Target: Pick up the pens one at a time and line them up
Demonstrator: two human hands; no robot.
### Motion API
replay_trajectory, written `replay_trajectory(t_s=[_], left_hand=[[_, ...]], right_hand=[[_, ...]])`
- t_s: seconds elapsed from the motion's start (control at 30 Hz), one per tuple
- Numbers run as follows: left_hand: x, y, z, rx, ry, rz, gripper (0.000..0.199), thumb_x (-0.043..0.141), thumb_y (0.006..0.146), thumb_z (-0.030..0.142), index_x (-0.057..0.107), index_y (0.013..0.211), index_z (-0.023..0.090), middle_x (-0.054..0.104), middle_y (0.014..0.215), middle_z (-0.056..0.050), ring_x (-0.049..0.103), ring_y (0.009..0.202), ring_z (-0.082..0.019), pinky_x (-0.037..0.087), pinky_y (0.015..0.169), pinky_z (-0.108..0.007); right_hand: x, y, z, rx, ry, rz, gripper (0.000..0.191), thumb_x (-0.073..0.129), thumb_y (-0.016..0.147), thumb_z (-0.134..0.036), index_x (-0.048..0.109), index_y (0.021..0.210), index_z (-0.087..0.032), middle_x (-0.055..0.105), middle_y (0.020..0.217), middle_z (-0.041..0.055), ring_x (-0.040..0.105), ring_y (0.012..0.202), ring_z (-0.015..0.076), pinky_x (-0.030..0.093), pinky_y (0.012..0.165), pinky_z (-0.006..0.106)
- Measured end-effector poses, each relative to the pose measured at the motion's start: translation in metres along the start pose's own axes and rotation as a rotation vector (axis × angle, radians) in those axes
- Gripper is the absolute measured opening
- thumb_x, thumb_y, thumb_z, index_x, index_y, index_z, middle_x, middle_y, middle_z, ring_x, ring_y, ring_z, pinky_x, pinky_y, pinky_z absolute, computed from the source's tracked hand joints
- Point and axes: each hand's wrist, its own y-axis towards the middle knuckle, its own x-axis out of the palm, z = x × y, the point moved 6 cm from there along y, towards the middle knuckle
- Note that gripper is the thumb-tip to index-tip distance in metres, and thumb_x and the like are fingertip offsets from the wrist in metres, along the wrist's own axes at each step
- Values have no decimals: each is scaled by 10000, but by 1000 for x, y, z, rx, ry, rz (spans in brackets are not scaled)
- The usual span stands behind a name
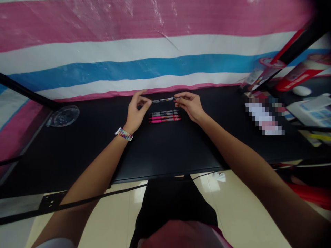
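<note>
A black pen [163, 100] lies crosswise between my two hands, above a small row of pens. My left hand [137, 108] pinches its left end between thumb and forefinger. At the other end, the fingers of my right hand [190, 105] are closed on its tip. Just below, toward me, several pens lie side by side on the black table [160, 148]. A dark pen [164, 113] is at the far side of that row, and a pink pen [162, 120] is nearest me. A colourful woven band [124, 134] circles my left wrist.
A clear plastic lid or dish [66, 116] sits at the left. On the right are a clear cup [258, 74], a red container [297, 75], a white mouse-like object [302, 91] and papers [314, 110]. A striped sheet [129, 70] hangs behind the table.
</note>
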Motion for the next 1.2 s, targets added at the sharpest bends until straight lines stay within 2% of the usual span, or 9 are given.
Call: replay_trajectory(t_s=[0.1,0.2,0.27,0.33,0.47,0.7,0.93,1.03,1.2], left_hand=[[1,0,-3,-23,10,-10,470,709,1055,653,723,1360,296,759,856,-19,781,831,-214,604,909,-387],[0,-1,4,46,61,-2,678,916,887,644,685,1431,311,813,1115,-59,791,1099,-263,588,1036,-416],[-2,-1,5,31,84,14,663,915,880,664,711,1396,302,818,1186,-75,780,1160,-279,580,1062,-430],[-2,-1,2,-32,108,8,475,774,993,697,802,1194,268,834,1033,-69,792,1030,-262,591,1012,-426],[1,-1,0,-54,163,-52,502,693,1062,628,802,755,247,814,799,-49,762,832,-231,597,930,-406],[-2,-4,14,7,152,17,148,851,958,409,889,999,272,866,981,-40,773,939,-231,619,932,-390],[-6,-2,10,-49,24,75,214,876,936,450,875,1009,249,870,1004,-52,783,892,-211,633,878,-360],[-6,-2,10,-51,19,73,261,880,928,503,871,998,251,870,993,-54,784,883,-210,636,858,-358],[-5,-4,11,-45,18,59,233,887,918,483,876,982,259,868,971,-50,780,849,-213,638,833,-370]], right_hand=[[1,-1,1,6,-8,-2,195,936,759,-307,858,924,-239,790,848,17,723,756,172,659,859,389],[1,-1,1,12,-34,14,203,927,762,-306,847,934,-235,789,862,22,722,761,177,662,873,402],[1,-1,2,13,-47,18,205,920,770,-308,844,946,-237,791,872,26,725,771,181,665,880,409],[2,-1,2,5,-43,8,202,917,769,-310,849,947,-242,795,874,27,729,776,185,665,871,405],[2,-1,0,-12,-56,23,188,916,747,-309,860,917,-251,789,834,22,726,751,188,666,845,402],[2,-3,-9,-44,-21,26,143,916,755,-265,852,879,-234,791,822,30,708,704,169,649,805,377],[18,-13,-16,238,142,-267,441,797,848,-462,809,1223,-230,837,1028,58,660,686,155,570,603,287],[21,-17,-20,291,169,-278,509,693,890,-529,782,1265,-196,853,1163,124,729,807,203,579,594,286],[24,-17,-15,258,147,-280,481,699,900,-516,753,1279,-226,845,1220,115,779,902,229,617,620,300]])
